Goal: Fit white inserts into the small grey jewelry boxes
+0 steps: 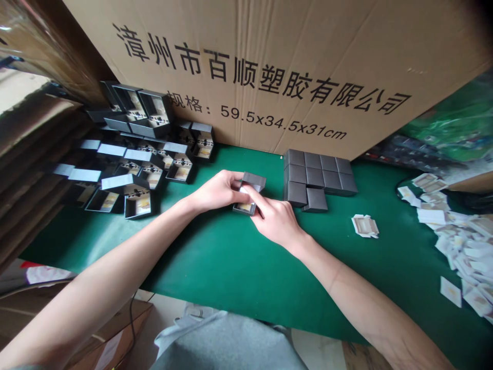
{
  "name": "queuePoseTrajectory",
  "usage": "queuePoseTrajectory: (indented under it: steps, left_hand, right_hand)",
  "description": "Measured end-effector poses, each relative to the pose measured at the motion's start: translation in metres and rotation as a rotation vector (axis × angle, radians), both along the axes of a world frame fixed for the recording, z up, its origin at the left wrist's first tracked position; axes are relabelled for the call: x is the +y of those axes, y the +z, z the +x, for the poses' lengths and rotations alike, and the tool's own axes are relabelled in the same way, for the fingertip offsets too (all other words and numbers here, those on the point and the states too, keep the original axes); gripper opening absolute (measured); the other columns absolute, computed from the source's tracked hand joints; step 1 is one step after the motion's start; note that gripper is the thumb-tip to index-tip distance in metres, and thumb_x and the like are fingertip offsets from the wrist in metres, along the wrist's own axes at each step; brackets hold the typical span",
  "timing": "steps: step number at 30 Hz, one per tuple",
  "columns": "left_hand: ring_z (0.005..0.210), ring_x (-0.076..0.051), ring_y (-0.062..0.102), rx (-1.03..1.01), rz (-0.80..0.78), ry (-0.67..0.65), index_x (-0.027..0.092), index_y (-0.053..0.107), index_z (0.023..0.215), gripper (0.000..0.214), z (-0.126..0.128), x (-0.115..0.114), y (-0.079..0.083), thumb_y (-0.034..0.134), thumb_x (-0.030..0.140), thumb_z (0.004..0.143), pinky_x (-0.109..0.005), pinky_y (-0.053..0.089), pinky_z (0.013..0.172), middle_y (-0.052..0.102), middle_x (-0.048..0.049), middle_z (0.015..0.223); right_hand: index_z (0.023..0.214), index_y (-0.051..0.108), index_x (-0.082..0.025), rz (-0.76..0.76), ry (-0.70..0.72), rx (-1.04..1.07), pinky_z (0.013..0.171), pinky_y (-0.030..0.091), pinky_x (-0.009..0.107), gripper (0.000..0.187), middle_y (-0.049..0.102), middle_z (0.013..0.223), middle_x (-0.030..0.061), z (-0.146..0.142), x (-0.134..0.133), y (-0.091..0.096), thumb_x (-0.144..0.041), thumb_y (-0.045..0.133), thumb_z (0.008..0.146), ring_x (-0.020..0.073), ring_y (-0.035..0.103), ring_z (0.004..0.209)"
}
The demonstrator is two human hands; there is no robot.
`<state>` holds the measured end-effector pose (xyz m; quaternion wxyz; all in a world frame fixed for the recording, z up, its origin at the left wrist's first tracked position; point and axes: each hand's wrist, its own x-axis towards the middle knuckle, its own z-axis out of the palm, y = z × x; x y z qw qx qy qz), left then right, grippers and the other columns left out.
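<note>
A small dark grey hinged box [254, 180] stands with its lid up on the green table, between my two hands. My left hand [219, 191] grips it from the left, fingers behind the lid and thumb at the opening. The fingers of my right hand [278, 220] reach into the box from the right, pressing at its inside; a pale piece shows there, partly hidden by the fingers. Just right of my hands sits a block of closed grey boxes [321, 172]. A single white insert [365, 226] lies farther right on the table.
Many open dark boxes [138, 203] are stacked at the left. White inserts [472, 246] lie heaped at the right edge. A large printed cardboard carton [246, 77] stands upright along the back of the green table [231, 262]. Stacked cardboard [34, 169] borders the left.
</note>
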<state>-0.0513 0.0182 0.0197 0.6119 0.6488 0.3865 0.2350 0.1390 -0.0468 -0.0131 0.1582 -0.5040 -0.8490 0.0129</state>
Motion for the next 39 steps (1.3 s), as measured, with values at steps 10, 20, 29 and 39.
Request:
queuePoseTrajectory:
  steps: [10, 20, 29, 39]
  left_hand:
    - [0.061, -0.008, 0.06, -0.01, -0.007, 0.001, 0.011, 0.063, 0.079, 0.013, 0.0004, -0.0001, 0.0005, 0.072, 0.016, 0.072, -0.014, 0.046, 0.055, 0.066, 0.0025, 0.07]
    - [0.062, -0.008, 0.059, 0.001, 0.004, -0.007, 0.011, 0.062, 0.078, 0.012, -0.0004, 0.0003, 0.0001, 0.072, 0.016, 0.072, -0.014, 0.046, 0.055, 0.066, 0.0024, 0.07]
    - [0.062, -0.008, 0.06, 0.001, 0.002, -0.006, 0.011, 0.063, 0.081, 0.013, -0.0002, 0.0003, -0.0002, 0.072, 0.017, 0.073, -0.014, 0.046, 0.055, 0.066, 0.0024, 0.071]
    - [0.063, -0.008, 0.06, -0.011, -0.007, -0.01, 0.011, 0.064, 0.082, 0.013, -0.0006, 0.0004, -0.0005, 0.071, 0.017, 0.073, -0.014, 0.047, 0.056, 0.067, 0.0021, 0.072]
  right_hand:
    - [0.149, 0.048, -0.023, 0.01, 0.002, 0.005, 0.063, 0.048, 0.024, 0.055, 0.079, 0.097, 0.0029, 0.0011, 0.0004, -0.0023, -0.021, 0.051, 0.094, 0.0184, 0.074, 0.079]
    - [0.148, 0.048, -0.022, 0.033, 0.008, 0.01, 0.061, 0.047, 0.025, 0.055, 0.079, 0.095, 0.0017, 0.0007, 0.0001, -0.0019, -0.02, 0.05, 0.093, 0.0187, 0.074, 0.077]
    - [0.15, 0.046, -0.023, 0.009, 0.005, -0.007, 0.063, 0.048, 0.024, 0.056, 0.079, 0.097, 0.0023, 0.0009, 0.0002, -0.0017, -0.021, 0.05, 0.094, 0.0181, 0.073, 0.08]
    - [0.15, 0.046, -0.022, 0.006, 0.005, -0.008, 0.064, 0.049, 0.025, 0.056, 0.079, 0.098, 0.0028, 0.0009, -0.0001, -0.001, -0.021, 0.05, 0.094, 0.0185, 0.073, 0.08]
